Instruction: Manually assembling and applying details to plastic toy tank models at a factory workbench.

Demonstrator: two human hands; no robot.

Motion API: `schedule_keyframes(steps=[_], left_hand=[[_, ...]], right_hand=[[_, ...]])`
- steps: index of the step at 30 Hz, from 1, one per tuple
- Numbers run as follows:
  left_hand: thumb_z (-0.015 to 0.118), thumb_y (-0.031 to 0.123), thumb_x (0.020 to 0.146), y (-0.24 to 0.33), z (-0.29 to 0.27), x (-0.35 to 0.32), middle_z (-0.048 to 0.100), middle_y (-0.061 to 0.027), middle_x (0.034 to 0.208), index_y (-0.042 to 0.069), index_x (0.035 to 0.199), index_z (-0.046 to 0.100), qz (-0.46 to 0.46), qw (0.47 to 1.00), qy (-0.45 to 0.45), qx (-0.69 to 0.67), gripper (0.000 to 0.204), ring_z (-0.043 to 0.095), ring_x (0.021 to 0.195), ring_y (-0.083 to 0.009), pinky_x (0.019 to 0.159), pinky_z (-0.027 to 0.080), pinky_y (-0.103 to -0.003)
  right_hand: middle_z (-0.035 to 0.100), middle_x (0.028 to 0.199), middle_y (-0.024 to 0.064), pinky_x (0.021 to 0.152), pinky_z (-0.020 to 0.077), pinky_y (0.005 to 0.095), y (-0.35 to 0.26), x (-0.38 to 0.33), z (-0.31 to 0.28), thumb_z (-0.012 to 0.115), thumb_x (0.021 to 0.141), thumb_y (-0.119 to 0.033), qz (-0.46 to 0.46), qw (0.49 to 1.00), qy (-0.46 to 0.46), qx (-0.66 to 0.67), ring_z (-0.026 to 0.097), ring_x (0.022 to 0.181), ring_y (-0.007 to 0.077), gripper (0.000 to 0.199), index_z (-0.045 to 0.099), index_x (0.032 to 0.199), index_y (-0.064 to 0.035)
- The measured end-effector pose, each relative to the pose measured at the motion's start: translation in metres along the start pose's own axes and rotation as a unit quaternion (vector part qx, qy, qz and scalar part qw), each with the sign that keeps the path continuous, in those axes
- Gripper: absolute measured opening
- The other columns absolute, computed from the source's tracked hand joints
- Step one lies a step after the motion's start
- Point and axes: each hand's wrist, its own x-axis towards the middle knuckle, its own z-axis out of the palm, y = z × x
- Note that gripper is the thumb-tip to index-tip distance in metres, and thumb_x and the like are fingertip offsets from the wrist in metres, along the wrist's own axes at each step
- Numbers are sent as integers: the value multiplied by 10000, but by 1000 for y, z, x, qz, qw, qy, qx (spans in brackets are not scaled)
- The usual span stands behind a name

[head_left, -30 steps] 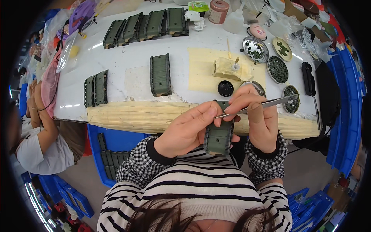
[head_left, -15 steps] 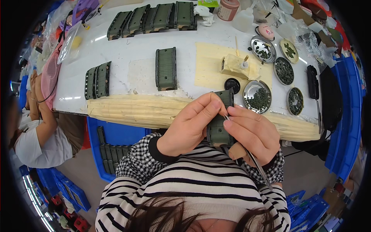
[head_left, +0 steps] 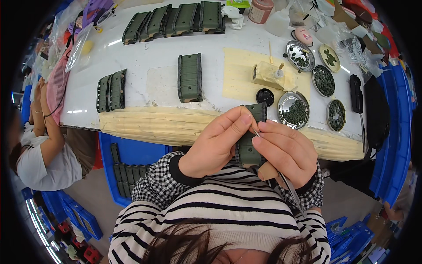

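Close to my chest, my left hand (head_left: 211,147) is closed around a dark green ribbed plastic part (head_left: 249,153), gripping it by its left side. In my right hand (head_left: 288,152) is a pair of metal tweezers (head_left: 291,190), whose long handle end sticks out below the palm. The tweezer tips meet my left thumb and forefinger over the part's upper half; whether a tiny piece sits between them is hidden. A tan wrap (head_left: 267,171) shows on a lower finger of the right hand. Another green part (head_left: 190,78) lies on the table ahead.
Round dishes of small green pieces, such as a metal dish (head_left: 283,105), stand at the right by a black cap (head_left: 265,97) and a tape-wrapped holder (head_left: 268,75). More green parts (head_left: 184,18) line the back. A blue bin (head_left: 149,149) sits below; a person (head_left: 50,154) is at left.
The tweezers and my right fingers have shifted very slightly to the left. My left hand keeps its hold on the green part.
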Motion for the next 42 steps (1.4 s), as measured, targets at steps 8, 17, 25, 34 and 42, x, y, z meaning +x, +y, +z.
schedule_keyframes(steps=[8, 17, 25, 34, 42], left_hand=[[419, 247, 1029, -2, -4, 0, 542, 10, 885, 60, 971, 514, 8, 998, 3, 54, 218, 498, 807, -45, 703, 439, -192], [468, 57, 955, 23, 4, -5, 369, -195, 1418, 173, 1509, 79, 47, 998, 1, 46, 687, 524, 1203, -357, 927, 522, -425], [480, 85, 970, 30, -11, -5, 333, -190, 1442, 162, 1494, 38, 135, 990, 42, -1, 689, 456, 1273, -332, 976, 503, -440], [456, 132, 990, 27, -10, -2, 357, -194, 1423, 121, 1461, 193, 154, 981, 116, 1, 540, 452, 1275, -332, 1007, 492, -410], [467, 140, 989, 27, -7, -1, 386, -186, 1407, 127, 1440, 230, 155, 978, 137, -15, 510, 463, 1267, -321, 1002, 492, -400]], right_hand=[[659, 887, 156, 746, 588, 380, -1, 0, 0, 658, 689, -98, 18, 999, -8, 27, 675, 861, 301, 314, 658, 969, 43], [664, 843, 109, 753, 478, 323, 23, -16, 4, 481, 964, -99, 270, 944, 145, 124, 591, 833, 223, 217, 668, 941, 10], [664, 790, 35, 720, 421, 301, 40, -21, 28, 570, 924, -101, 323, 939, 106, 46, 492, 789, 197, 137, 686, 914, -29], [671, 805, 32, 729, 422, 311, 42, -21, 30, 582, 912, -113, 317, 943, 94, 28, 496, 787, 202, 136, 692, 901, -33], [671, 836, 80, 738, 456, 350, 15, -11, 2, 511, 961, -175, 201, 965, 134, 105, 559, 811, 246, 256, 685, 900, 2]])
